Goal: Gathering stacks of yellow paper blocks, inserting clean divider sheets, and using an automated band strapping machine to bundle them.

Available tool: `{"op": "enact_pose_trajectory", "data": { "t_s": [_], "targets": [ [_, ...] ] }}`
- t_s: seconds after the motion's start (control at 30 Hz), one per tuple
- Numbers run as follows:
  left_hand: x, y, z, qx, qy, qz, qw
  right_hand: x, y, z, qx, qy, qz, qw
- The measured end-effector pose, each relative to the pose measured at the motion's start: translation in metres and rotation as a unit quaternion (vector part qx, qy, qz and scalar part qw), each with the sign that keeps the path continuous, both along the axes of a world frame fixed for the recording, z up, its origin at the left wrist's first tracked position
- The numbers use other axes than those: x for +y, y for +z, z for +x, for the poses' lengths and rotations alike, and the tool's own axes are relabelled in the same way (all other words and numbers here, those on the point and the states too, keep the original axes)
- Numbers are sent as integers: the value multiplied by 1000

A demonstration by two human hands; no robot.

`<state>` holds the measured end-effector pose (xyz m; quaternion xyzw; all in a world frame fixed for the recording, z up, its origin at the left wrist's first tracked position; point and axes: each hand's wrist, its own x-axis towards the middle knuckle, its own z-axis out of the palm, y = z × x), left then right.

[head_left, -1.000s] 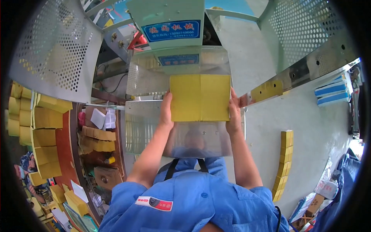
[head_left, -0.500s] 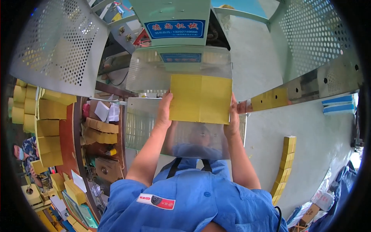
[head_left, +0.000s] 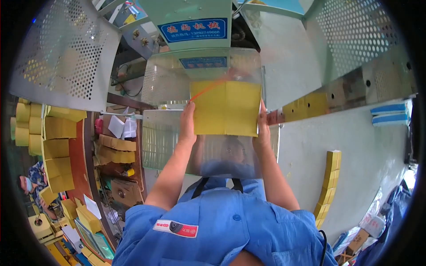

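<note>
A flat yellow paper bundle [head_left: 225, 108], with a crease down its middle, lies over the shiny metal table of a pale green machine [head_left: 191, 15]. My left hand [head_left: 188, 119] grips its left edge and my right hand [head_left: 262, 126] its right edge. Across the bundle's upper left corner, a thin orange-red string [head_left: 208, 90] slants up toward a blurred orange-red patch on the machine. The metal table [head_left: 226, 157] reflects my blue clothing below the bundle. My fingers are partly hidden beneath the bundle.
Perforated metal guards [head_left: 66, 57] flank the machine. A metal bar [head_left: 350, 98] reaches out at right. Yellow bundles stand in a row [head_left: 329, 184] on the right floor; more yellow stacks [head_left: 60, 148] sit on a red-brown bench at left, where another person [head_left: 37, 188] handles yellow paper.
The orange-red string has appeared over the bundle's upper left corner. Both hands still grip the bundle, which sits slightly higher and further left in the view; the whole scene has shifted a little too.
</note>
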<state>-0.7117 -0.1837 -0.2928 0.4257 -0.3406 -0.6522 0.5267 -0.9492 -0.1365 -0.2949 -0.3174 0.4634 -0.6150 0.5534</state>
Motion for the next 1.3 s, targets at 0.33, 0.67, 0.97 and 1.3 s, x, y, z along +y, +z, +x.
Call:
{"op": "enact_pose_trajectory", "data": {
  "t_s": [0.33,0.67,0.97,1.3],
  "targets": [
    [-7,3,-9,-6,3,40,999,-7,-27,-5,6,-73,6,997],
    [2,1,-11,17,-55,25,998,-1,-30,-3,-35,-46,-6,998],
    [9,-2,-2,6,-24,9,1000,1,-6,-1,-35,10,-21,999],
    [105,6,10,-170,127,-20,977,57,-2,20,-92,36,13,995]
  ]
}}
